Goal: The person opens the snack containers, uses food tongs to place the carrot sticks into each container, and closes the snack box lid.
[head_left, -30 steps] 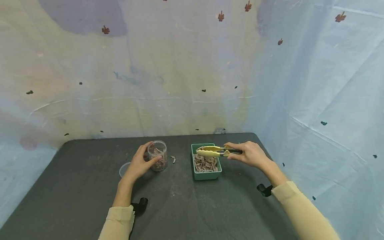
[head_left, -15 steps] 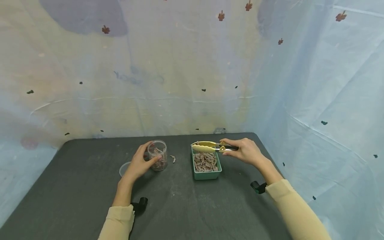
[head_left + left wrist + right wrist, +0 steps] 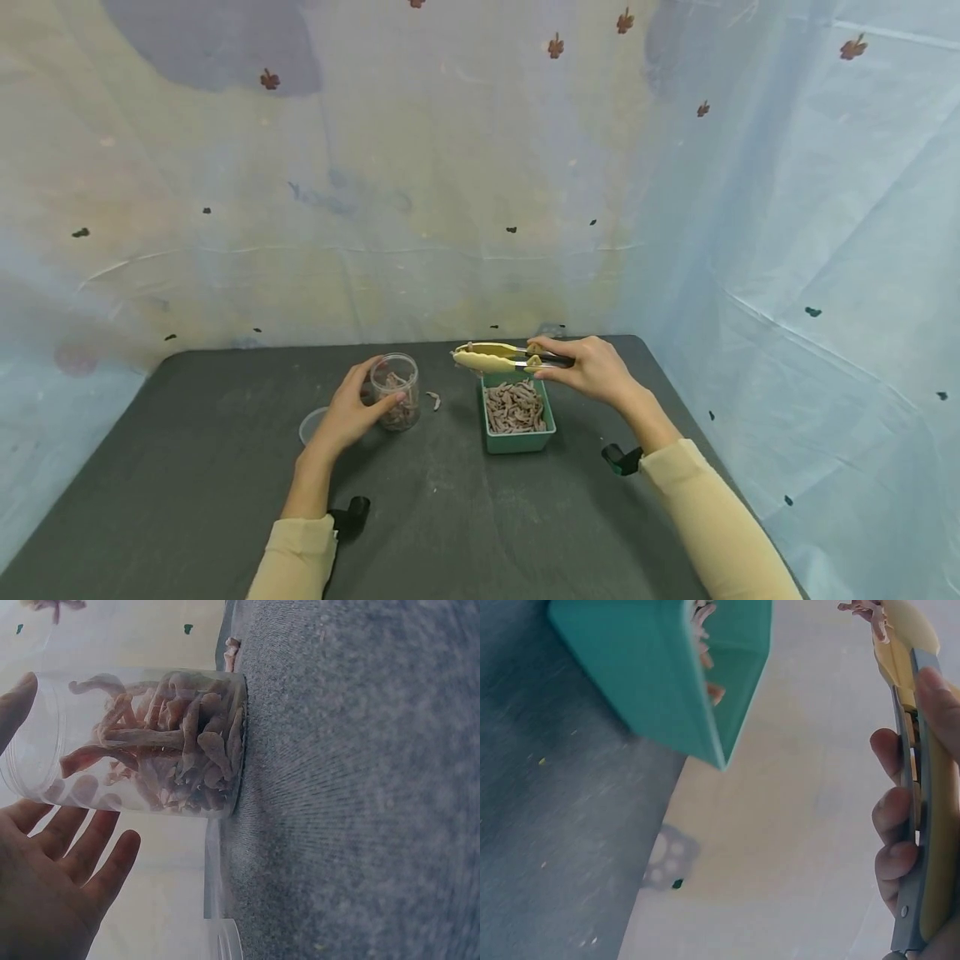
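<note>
My left hand (image 3: 350, 417) holds a clear plastic jar (image 3: 395, 392) upright on the table, thumb on one side and fingers on the other. In the left wrist view, brownish dried strips (image 3: 161, 742) fill much of the jar, whose mouth is uncovered. My right hand (image 3: 592, 367) grips yellow-tipped tongs (image 3: 491, 358), raised above the far end of a green box (image 3: 517, 443). Between the tong tips, a few strips (image 3: 870, 613) show in the right wrist view. More of these strips (image 3: 516, 407) lie in the green box.
A single loose strip (image 3: 434, 400) lies on the dark table (image 3: 450, 517) between jar and box. Left of the jar, partly behind my left hand, is a round clear lid (image 3: 310, 423). A patterned sheet (image 3: 420, 167) hangs behind the table and along its right side.
My right hand has carried the tongs up and leftward, from over the box's contents to beyond its far left corner. The left hand and jar have stayed in place.
</note>
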Available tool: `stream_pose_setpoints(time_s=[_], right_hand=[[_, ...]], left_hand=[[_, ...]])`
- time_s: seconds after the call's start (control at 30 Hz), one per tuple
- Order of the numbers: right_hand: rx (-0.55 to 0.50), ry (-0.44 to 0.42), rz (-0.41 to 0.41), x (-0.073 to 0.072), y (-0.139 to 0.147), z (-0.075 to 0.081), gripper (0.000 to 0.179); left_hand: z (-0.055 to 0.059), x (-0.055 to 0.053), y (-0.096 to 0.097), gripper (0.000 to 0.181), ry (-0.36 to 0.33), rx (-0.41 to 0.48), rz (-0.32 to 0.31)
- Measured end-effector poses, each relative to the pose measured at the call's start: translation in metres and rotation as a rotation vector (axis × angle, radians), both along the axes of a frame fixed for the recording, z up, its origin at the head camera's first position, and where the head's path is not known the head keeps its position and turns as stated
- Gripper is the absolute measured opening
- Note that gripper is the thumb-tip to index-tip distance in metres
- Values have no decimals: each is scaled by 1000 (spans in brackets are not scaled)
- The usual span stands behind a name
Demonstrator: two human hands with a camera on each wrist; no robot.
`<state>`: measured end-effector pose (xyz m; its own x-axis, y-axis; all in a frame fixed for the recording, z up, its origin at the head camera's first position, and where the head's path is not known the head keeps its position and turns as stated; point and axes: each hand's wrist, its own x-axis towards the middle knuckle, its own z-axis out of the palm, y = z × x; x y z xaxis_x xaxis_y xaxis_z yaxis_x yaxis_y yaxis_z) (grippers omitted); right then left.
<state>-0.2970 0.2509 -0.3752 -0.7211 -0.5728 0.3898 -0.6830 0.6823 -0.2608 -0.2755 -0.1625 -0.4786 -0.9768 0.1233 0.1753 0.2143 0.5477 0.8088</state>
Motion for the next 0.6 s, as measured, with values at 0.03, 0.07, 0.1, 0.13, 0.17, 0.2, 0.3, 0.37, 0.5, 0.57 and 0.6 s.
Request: stream_pose_setpoints(time_s=[0.03,0.07,0.1,0.13,0.17,0.2,0.3,0.37,0.5,0.57,0.6], right_hand=[[-2,-1,4,-1,-3,1,58],[-5,-5,5,-2,-6,2,58],[-7,-7,8,-3,-9,2,58],[-10,-9,11,-4,-11,3,58],[-12,-12,13,-5,-14,4,58],[-11,-14,14,-6,-17,4,58],[-16,-9,37,-9,-25,7,58],[-19,-5,62,-10,-31,8,58],[-31,1,114,-14,-43,11,58],[-37,-3,132,-16,-49,13,57],[-36,-3,139,-17,-52,13,56]], left_hand=[[0,0,0,88,-1,-1,1],[0,0,0,88,-3,0,1],[1,0,0,89,-5,3,2],[1,0,0,89,-8,5,2],[1,0,0,89,-10,8,4],[1,1,1,90,-14,11,5],[2,1,1,89,-21,11,11],[2,0,1,89,-22,9,18],[2,0,2,90,-23,2,20],[2,0,2,90,-25,1,20],[2,0,2,91,-27,3,18]])
